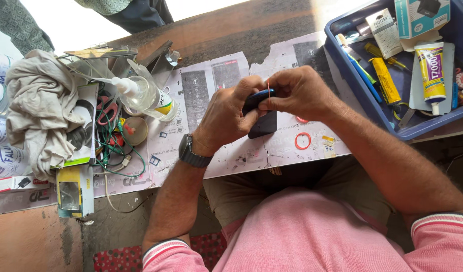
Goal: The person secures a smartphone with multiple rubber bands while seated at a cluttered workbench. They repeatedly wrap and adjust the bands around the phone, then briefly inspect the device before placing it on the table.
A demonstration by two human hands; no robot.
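Left hand gripping dark phone, right hand pinching red rubber band around it, above cluttered table

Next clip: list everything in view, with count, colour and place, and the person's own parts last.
phone: one, dark with blue edge, held in both hands at centre
rubber band: one, orange, stretched over the phone
loose band: one, orange, on the paper mat right of the phone
squeeze bottle: one, clear, lying left of centre
cloth: one, grey, far left
wires: a tangle, green and red, beside the cloth
tray: one, blue, upper right, holding glue tubes and boxes
watch: one, dark, left wrist
left hand: grips phone
right hand: pinches band
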